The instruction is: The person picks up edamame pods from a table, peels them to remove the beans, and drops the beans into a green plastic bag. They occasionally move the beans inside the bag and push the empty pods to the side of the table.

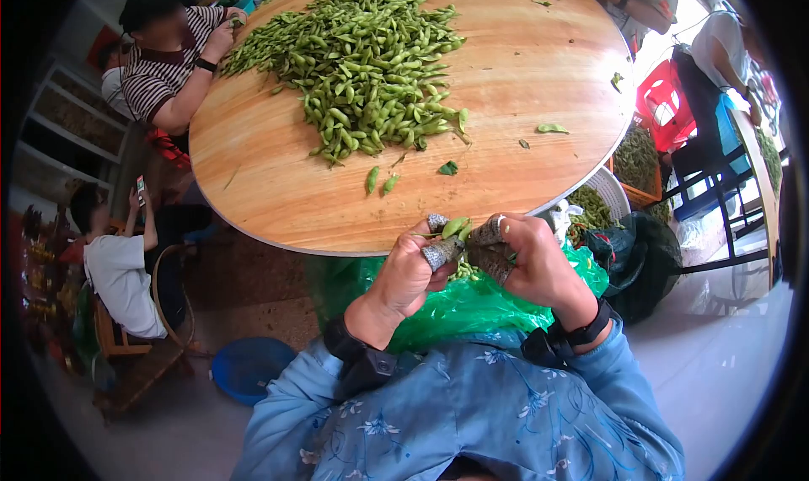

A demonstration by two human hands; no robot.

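Over my lap, at the table's near edge, my two hands meet around a green soybean pod [456,227]. My left hand [399,272] is closed, pinching the pod between wrapped fingertips. From the other side, my right hand [539,260] is also closed, its fingertips against the pod's near end. Grey speckled wrapping covers some thumbs and fingers on both hands. Below them a green plastic bag [413,317] lies open across my lap, with shelled beans [464,271] showing under my fingers. A large heap of soybean pods [362,76] covers the table's far middle.
The round wooden table [278,203] bears several stray pods near me. At right stand a basket of pods [597,204], an orange crate [638,161] and a red chair [666,102]. A blue basin [249,370] sits on the floor at left. Other people sit around.
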